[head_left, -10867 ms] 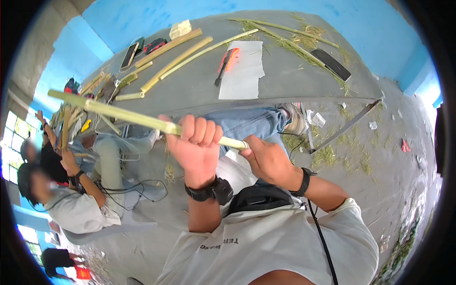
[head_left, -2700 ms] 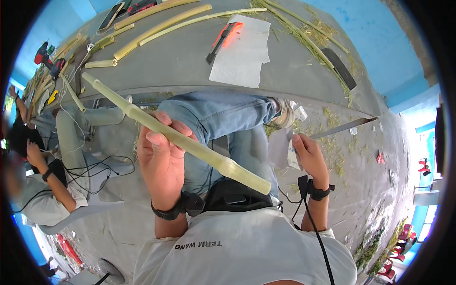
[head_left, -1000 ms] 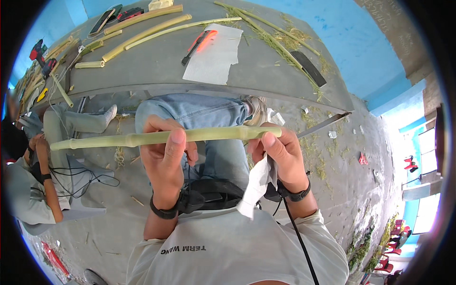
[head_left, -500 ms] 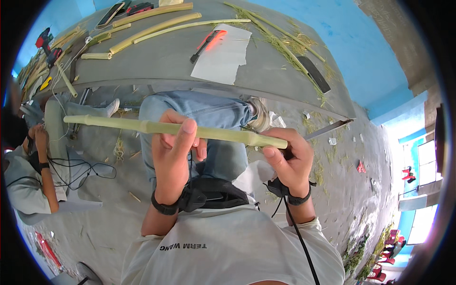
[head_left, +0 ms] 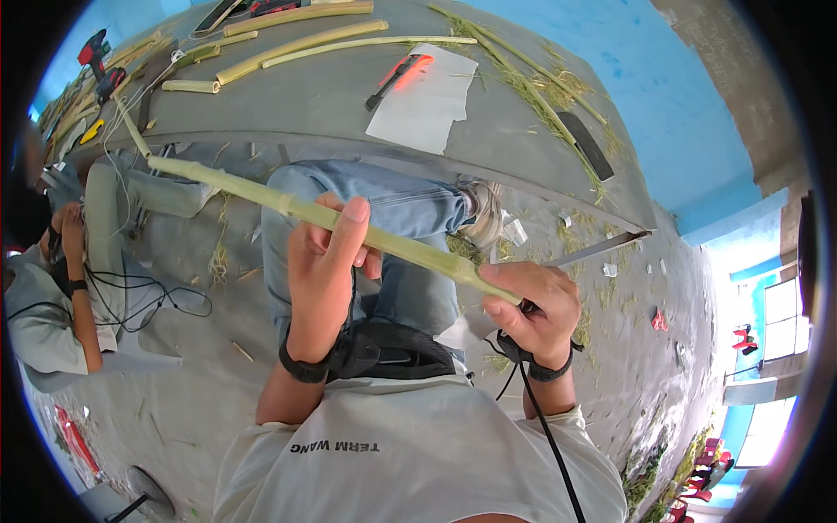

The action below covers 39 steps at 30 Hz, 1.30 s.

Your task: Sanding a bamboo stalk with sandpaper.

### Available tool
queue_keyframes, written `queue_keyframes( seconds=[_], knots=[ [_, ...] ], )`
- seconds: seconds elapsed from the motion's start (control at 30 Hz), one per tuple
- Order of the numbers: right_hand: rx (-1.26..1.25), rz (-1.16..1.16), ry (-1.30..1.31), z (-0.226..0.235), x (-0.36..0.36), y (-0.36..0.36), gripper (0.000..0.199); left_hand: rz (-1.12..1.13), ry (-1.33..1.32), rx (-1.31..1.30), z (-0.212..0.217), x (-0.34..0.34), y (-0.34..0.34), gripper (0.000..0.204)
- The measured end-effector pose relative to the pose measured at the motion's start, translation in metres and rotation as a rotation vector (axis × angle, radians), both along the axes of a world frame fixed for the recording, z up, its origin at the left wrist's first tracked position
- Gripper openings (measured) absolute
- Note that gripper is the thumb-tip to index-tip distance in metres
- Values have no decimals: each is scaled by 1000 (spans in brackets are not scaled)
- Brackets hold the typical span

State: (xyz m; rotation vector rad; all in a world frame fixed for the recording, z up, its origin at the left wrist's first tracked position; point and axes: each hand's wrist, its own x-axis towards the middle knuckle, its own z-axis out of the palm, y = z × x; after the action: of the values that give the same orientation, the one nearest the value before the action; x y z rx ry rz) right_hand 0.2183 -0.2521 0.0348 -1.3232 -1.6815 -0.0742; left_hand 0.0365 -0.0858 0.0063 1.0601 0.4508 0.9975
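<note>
A pale green bamboo stick (head_left: 405, 247) with several swollen joints slants across in front of me, its far left end higher than its right end. My left hand (head_left: 330, 270) is closed on its middle, thumb laid over the top and fingers beneath. At the right end, my right hand (head_left: 539, 305) pinches the stick between thumb and fingers; that end is partly hidden in the grip. The stick is held in the air above my lap and jeans (head_left: 375, 205), apart from the table beyond.
Across the grey table (head_left: 305, 109) lie bamboo lengths (head_left: 296, 52), a white sheet (head_left: 427, 105) with an orange-and-black cutter (head_left: 399, 78), a dark flat blade (head_left: 584, 144) and green shavings. A red-and-black drill (head_left: 100, 65) stands far left. Another person (head_left: 52, 296) sits at left, near black cables (head_left: 148, 305).
The bamboo stick has tilted: its left end has moved up and right, and its right end has dropped. My right hand has lowered with it. The view has shifted slightly.
</note>
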Motion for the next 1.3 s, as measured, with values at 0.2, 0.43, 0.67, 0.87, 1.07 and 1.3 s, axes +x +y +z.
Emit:
queue_keyframes(
  seconds=[0.2,0.43,0.67,0.87,1.07,1.3],
  knots=[
    [-167,-181,175,-3,-10,-9,24,-17,-34,-15,-7,3,3,41],
    [-194,-178,636,-12,-14,-9,22,-34,-104,100,-10,0,1,32],
    [-202,-161,738,-11,-11,-9,21,-99,-78,122,-10,-5,-1,25],
    [-146,-272,784,-10,-4,-12,28,-168,-1,76,-12,-15,8,26],
    [-150,-289,740,-10,1,-12,33,-158,-27,103,-15,-17,7,21],
    [-139,-209,926,-16,3,-14,31,-262,-52,172,-9,-15,-2,20]
  ],
)
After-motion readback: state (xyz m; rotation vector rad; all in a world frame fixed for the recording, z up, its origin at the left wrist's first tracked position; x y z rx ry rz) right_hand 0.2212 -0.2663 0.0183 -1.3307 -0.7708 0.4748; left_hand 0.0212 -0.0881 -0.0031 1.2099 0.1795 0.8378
